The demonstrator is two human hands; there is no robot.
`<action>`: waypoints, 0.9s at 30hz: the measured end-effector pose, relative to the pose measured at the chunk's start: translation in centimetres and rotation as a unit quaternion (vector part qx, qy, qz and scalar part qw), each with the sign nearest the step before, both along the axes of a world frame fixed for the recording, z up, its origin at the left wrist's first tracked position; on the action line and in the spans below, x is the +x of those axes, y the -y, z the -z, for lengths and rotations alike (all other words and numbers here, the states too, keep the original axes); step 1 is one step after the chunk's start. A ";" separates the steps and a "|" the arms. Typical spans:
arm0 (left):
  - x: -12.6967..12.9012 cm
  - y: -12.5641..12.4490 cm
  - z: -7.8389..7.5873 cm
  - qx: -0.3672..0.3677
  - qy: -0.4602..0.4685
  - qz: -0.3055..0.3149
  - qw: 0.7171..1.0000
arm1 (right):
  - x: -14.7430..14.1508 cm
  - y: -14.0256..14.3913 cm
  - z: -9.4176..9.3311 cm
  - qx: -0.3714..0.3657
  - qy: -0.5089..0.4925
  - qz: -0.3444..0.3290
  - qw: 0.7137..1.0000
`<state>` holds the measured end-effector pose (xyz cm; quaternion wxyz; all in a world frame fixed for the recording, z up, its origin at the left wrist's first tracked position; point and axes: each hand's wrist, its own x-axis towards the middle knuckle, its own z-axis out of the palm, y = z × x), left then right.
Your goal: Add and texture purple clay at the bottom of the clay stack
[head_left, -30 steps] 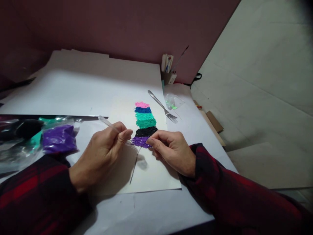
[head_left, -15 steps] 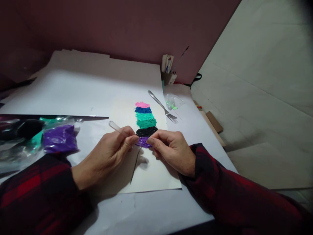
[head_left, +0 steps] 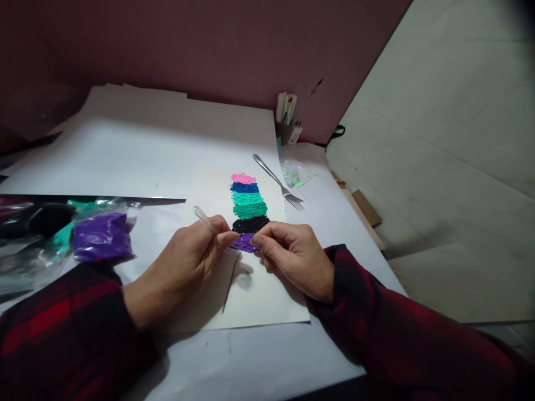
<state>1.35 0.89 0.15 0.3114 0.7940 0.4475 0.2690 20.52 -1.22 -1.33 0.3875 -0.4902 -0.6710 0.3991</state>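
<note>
A clear plastic stick, thin and rod-like, is pinched in my left hand, its rear end pointing up and left. My right hand has thumb and forefinger pressed together at the right edge of the purple clay band; anything between them is hidden. Both sets of fingertips are close to this lowest band. Above it come black clay, green clay, turquoise, blue and pink clay, all textured, on a cream sheet. A dark line runs down the sheet below the purple.
At the left lie clear bags, one with purple clay. Large white sheets cover the back of the table. A fork and a small clear bag with green bits lie right of the clay. Behind stands a pen holder.
The clear stick's rear end has shifted slightly right as its angle steepened in my left hand. My right hand stays at the purple clay.
</note>
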 end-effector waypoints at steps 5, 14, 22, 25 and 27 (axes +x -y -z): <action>-0.2 -0.1 0.3 0.010 -0.014 -0.007 1.000 | 0.0 0.0 0.0 -0.001 -0.005 0.004 1.000; -1.0 0.0 0.2 0.079 0.046 -0.071 0.993 | -0.1 -0.1 0.2 -0.033 -0.072 0.036 0.996; -1.1 2.2 -0.6 0.192 0.035 0.005 0.981 | -0.4 2.2 -1.3 0.311 0.114 -0.005 0.944; -0.8 3.6 -1.1 0.220 -0.014 0.090 0.971 | -0.7 3.0 -1.2 0.353 0.168 -0.071 0.918; -0.7 4.6 -1.1 0.247 -0.015 0.128 0.960 | -0.9 3.3 -0.8 0.363 0.164 -0.091 0.913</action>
